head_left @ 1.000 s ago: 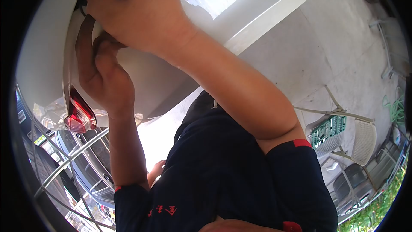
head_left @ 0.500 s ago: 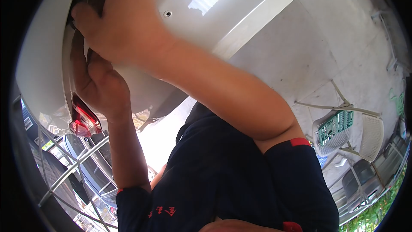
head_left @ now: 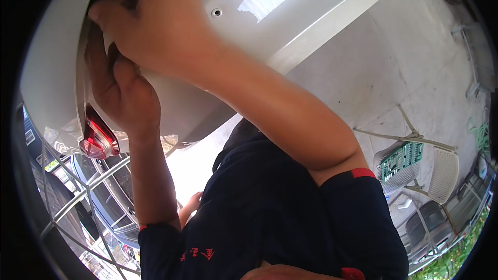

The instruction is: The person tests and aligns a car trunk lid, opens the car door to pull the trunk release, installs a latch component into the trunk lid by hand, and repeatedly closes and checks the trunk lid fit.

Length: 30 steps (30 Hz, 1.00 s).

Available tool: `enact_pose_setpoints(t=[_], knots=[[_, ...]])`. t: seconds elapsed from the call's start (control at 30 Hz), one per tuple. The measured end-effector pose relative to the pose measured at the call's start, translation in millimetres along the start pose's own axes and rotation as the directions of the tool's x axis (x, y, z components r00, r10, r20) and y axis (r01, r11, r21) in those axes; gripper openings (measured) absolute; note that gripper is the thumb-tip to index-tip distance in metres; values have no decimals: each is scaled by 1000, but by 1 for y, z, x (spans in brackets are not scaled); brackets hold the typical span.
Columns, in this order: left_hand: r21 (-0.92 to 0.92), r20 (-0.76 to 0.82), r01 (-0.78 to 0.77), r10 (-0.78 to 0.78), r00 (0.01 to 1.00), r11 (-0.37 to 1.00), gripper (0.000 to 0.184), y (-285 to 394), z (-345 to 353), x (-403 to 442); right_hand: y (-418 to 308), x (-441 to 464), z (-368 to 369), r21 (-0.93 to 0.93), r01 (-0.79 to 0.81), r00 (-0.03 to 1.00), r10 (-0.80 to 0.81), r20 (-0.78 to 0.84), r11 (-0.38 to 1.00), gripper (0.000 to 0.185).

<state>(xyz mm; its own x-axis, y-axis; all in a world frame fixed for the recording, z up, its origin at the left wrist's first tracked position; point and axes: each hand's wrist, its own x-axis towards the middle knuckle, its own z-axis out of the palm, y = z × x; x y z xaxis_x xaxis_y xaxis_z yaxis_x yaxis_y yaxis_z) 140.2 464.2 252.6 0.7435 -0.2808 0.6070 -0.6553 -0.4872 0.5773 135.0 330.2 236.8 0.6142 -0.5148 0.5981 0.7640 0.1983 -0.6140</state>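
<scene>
My right hand [head_left: 166, 21] is bent over the dark gap at the edge of a pale, glossy car body panel [head_left: 171, 109]. Its thumb lies along that edge, and its other fingers curl into shadow, where what they grip is hidden. Just below, my left hand [head_left: 127, 96] is closed against the same edge, fingers pointing up. A dark sliver shows between its thumb and fingers, too small to name. Beneath the left hand sits a red tail light [head_left: 101, 137]. A small round hole [head_left: 217, 13] marks the panel right of my right hand.
Pale concrete floor [head_left: 353, 62] spreads to the right. Chairs [head_left: 443, 176] stand there, one bearing a green crate-like item [head_left: 402, 161]. At lower left are metal bars [head_left: 85, 189] and another vehicle [head_left: 98, 202]. Part of a person's hand [head_left: 193, 202] shows behind my left arm.
Both hands stay at the panel edge, the right one turned slightly with its thumb a little higher. The view has shifted a little, with the round hole now farther right.
</scene>
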Motion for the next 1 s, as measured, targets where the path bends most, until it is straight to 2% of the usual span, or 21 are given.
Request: enact_pose_setpoints(t=[0.03, 0.1, 0.17, 0.23, 0.3, 0.33, 0.53, 0.63, 0.67, 0.77, 0.93, 1.0], knots=[[-31, -5, -8, 8, 1000, 999, 50, -3, 0, 0, -1, 0, -4, 19, 12, 999, -13, 36, 1000, 63], [152, 2, -76, 76, 997, 985, 50, -8, -4, 0, 3, 0, -7, 29, 29, 998, -30, 58, 999, 70], [225, 3, -82, 84, 996, 971, 49, -7, -5, -1, 23, 0, 0, 20, 51, 998, -52, 43, 999, 70], [194, -10, -27, 30, 1000, 981, 49, -3, -3, 0, 29, 6, 11, 6, -14, 1000, 14, 25, 1000, 70], [132, -17, -47, 50, 999, 990, 49, -5, -3, 1, 10, 7, 0, -9, -57, 996, 57, 73, 998, 70], [101, -20, -57, 60, 998, 993, 49, -7, -3, 1, 8, 7, -2, -22, -42, 995, 44, 89, 999, 70], [253, 33, -190, 188, 982, 949, 50, -11, -8, 8, 27, 1, 7, -46, 152, 988, -151, 39, 987, 68], [10, 55, -16, 15, 998, 1000, 37, -10, -14, 6, 21, 1, 20, -87, 130, 991, -133, -31, 988, 65], [-14, 42, -38, 39, 998, 999, 41, -10, -11, 7, 21, 2, 19, -89, 131, 991, -134, -27, 987, 64], [-51, 31, -89, 90, 995, 995, 52, -10, -4, 12, 25, 4, 4, -62, 176, 984, -173, 53, 982, 61], [-29, 57, -61, 62, 996, 998, 52, -9, -8, 11, 34, 7, 26, -102, 44, 999, -45, -14, 994, 55], [232, 97, -182, 164, 982, 956, 51, -6, -15, 17, 33, 7, 28, -56, 21, 999, -22, -27, 998, 50]])
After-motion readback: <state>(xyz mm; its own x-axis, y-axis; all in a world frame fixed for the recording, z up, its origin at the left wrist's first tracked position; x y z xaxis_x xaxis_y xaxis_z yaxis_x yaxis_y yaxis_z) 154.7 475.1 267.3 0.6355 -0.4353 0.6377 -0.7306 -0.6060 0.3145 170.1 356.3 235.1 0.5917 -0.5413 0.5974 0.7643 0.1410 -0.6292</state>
